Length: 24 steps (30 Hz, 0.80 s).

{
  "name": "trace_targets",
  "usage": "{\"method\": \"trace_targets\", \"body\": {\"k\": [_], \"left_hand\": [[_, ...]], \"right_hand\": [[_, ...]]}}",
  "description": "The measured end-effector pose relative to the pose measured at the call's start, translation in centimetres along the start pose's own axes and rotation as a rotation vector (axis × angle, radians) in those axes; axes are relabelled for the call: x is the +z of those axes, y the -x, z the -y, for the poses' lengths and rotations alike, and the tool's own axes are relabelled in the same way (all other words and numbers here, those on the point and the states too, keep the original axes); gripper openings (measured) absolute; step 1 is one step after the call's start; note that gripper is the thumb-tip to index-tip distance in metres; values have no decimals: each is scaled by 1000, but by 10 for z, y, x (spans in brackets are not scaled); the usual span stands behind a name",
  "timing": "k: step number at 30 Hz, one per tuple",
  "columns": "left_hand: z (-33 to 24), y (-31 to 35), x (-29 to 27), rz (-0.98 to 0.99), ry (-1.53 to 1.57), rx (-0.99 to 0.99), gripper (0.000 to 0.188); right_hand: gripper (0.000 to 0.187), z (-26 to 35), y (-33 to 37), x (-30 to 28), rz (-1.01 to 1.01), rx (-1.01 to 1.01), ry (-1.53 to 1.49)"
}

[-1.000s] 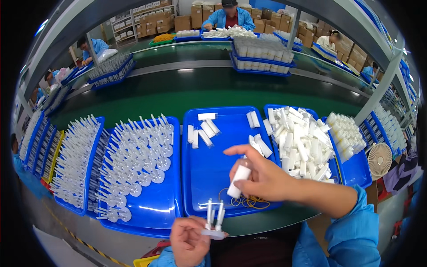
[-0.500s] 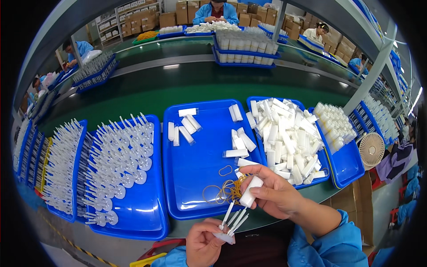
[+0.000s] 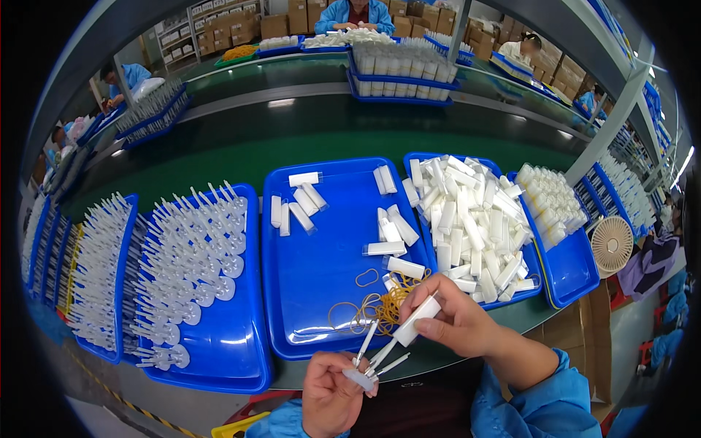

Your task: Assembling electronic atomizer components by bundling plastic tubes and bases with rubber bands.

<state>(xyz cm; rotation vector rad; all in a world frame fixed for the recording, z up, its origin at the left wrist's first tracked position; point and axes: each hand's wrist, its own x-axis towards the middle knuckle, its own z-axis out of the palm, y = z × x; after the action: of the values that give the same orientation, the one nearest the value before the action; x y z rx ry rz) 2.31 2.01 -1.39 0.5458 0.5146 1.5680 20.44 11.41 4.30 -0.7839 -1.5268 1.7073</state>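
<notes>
My left hand (image 3: 330,394) pinches a small translucent base (image 3: 359,379), from which several thin white stems rise, fanned apart. The fingers of my right hand (image 3: 461,321) close on a white rectangular block (image 3: 418,321). It is tilted, its lower end meeting the tip of one stem; whether that stem enters it I cannot tell. Just behind the block, a tangle of yellow rubber bands (image 3: 372,310) lies in the middle blue tray (image 3: 314,270). Several clear-wrapped white blocks (image 3: 305,201) lie farther back in that tray.
To the right, a blue tray (image 3: 537,271) is heaped with wrapped white blocks (image 3: 475,226). Stemmed bases (image 3: 197,270) stand in rows in the left tray (image 3: 219,365). A round beige fan (image 3: 612,244) sits at the right, near a metal post (image 3: 613,124). Co-workers sit beyond the green belt (image 3: 255,139).
The white block has tilted and its lower end now meets a stem tip. My left hand and the base have shifted slightly up and left. The view has moved a little.
</notes>
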Motion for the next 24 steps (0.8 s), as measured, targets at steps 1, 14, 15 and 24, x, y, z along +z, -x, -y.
{"method": "trace_targets", "body": {"k": [1, 14, 15, 24], "left_hand": [[1, 0, 0, -27, 4, -10, 25], [13, -6, -5, 79, -10, 94, 23], [14, -7, -7, 108, 8, 109, 22], [13, -8, -6, 50, 129, 107, 23]], "right_hand": [[19, 4, 1, -4, 9, -84, 331], [21, 3, 1, 3, 16, 34, 203], [22, 1, 0, 5, 20, 17, 259], [21, -21, -2, 34, 43, -108, 283]]}}
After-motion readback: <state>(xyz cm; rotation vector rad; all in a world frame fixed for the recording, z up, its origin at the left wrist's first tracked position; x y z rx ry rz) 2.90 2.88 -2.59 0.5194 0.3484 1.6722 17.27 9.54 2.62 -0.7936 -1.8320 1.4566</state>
